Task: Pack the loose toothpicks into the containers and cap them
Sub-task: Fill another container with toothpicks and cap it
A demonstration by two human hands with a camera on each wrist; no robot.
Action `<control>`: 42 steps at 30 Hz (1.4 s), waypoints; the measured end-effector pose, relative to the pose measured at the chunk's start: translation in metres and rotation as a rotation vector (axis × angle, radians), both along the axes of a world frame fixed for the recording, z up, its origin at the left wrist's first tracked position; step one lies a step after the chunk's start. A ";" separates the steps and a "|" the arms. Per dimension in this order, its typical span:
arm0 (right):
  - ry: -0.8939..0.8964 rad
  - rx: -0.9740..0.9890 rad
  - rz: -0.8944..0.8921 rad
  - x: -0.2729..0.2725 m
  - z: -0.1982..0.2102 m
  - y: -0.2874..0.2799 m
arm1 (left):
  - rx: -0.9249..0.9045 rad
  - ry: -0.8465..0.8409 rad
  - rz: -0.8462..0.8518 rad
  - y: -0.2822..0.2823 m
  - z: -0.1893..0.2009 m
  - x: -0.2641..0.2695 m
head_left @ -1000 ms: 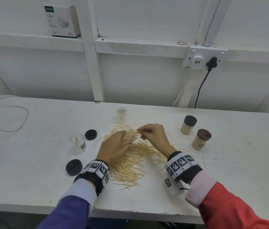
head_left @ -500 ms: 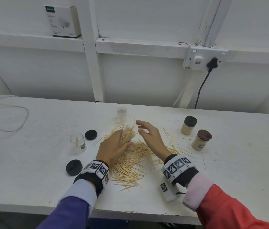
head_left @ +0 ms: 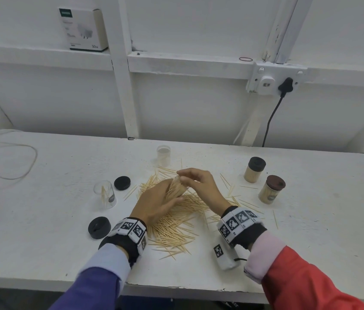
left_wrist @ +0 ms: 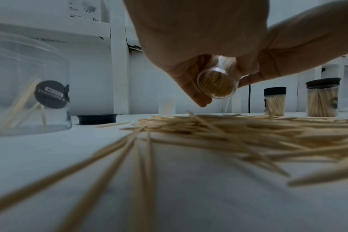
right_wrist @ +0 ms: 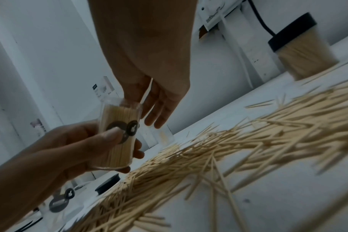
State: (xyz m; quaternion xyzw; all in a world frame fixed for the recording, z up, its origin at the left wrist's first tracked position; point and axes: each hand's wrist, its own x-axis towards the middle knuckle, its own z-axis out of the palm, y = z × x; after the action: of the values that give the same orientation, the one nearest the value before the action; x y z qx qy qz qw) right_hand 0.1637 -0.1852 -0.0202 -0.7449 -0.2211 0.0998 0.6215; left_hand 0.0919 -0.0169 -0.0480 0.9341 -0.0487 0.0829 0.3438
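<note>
A pile of loose toothpicks (head_left: 176, 222) lies on the white table (head_left: 42, 220). My left hand (head_left: 156, 202) grips a clear container (head_left: 176, 189) packed with toothpicks and holds it tilted just above the pile; its round base (left_wrist: 216, 84) faces the left wrist camera. My right hand (head_left: 199, 182) hovers at the container's mouth (right_wrist: 119, 133), fingers (right_wrist: 159, 109) hanging fairly straight beside it. A clear container (head_left: 106, 195) with a few toothpicks and an empty one (head_left: 163, 155) stand uncapped. Two black caps (head_left: 122, 183) (head_left: 99, 227) lie at the left.
Two filled, capped containers stand at the right, one black-capped (head_left: 254, 169), one brown-capped (head_left: 271, 192). Stray toothpicks lie near them. A cable (head_left: 20, 162) loops at the far left. A wall socket with a plug (head_left: 286, 83) and a box (head_left: 82, 29) are behind.
My left hand has lifted the filled container off the pile. My right hand drew back open, then came over the container's mouth.
</note>
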 end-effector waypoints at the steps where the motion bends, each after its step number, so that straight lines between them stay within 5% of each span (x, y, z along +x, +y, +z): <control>1: 0.014 0.001 0.009 0.001 0.000 -0.001 | 0.006 0.009 -0.020 0.000 -0.001 0.000; 8: 0.174 -0.083 0.180 -0.017 0.000 0.006 | 0.016 -0.016 0.048 0.001 -0.002 -0.001; 12: 0.085 -0.176 0.246 -0.021 -0.001 0.011 | 0.008 -0.018 0.120 0.002 -0.003 0.000; 22: 0.027 -0.148 0.039 -0.006 0.011 0.006 | -0.070 -0.052 0.070 0.003 -0.004 0.001; 25: -0.136 -0.221 -0.068 -0.007 0.012 0.003 | 0.042 -0.102 0.095 0.003 -0.003 0.000; 36: -0.160 -0.240 0.005 -0.012 0.012 -0.004 | 0.117 -0.151 0.069 0.006 -0.009 0.004; 42: -0.013 -0.123 0.039 -0.017 0.008 -0.010 | 0.137 -0.223 0.039 0.008 -0.009 0.005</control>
State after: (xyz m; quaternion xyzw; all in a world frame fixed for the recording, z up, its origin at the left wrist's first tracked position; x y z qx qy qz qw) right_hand 0.1467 -0.1953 -0.0124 -0.7779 -0.2332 0.1205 0.5709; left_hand 0.0970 -0.0091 -0.0567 0.9412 -0.0741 0.1891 0.2701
